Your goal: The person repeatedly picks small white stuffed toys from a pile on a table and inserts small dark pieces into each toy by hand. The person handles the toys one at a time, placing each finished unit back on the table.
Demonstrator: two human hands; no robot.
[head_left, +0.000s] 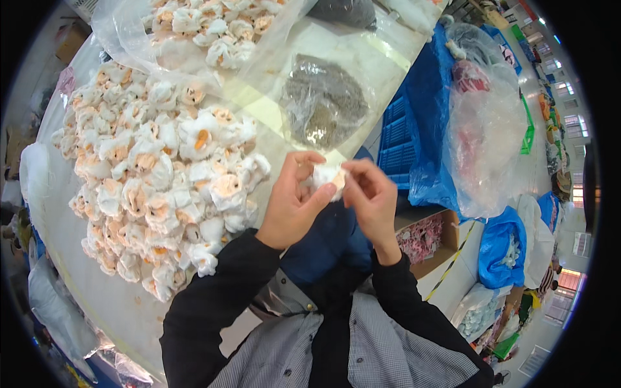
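Note:
In front of my body, at the table's edge, I hold a small white and peach plush piece (pixel 328 176) between both hands. My left hand (pixel 288 205) grips it from the left, thumb against its lower side and fingers curled. From the other side, my right hand (pixel 374 204) pinches it with thumb and fingertips; this hand is slightly blurred. The fingers cover part of the piece. To my left is a large heap of similar fluffy plush pieces (pixel 145 171), white with peach patches, some with small orange parts and dark dots.
A clear plastic bag (pixel 326 100) of grey-brown material lies on the pale table (pixel 145 323), near another bag of plush pieces (pixel 229 39). To the right stand a blue crate (pixel 393 139), a stuffed clear bag (pixel 488 136), a cardboard box (pixel 448 238) of pink pieces and a blue bag (pixel 501 249).

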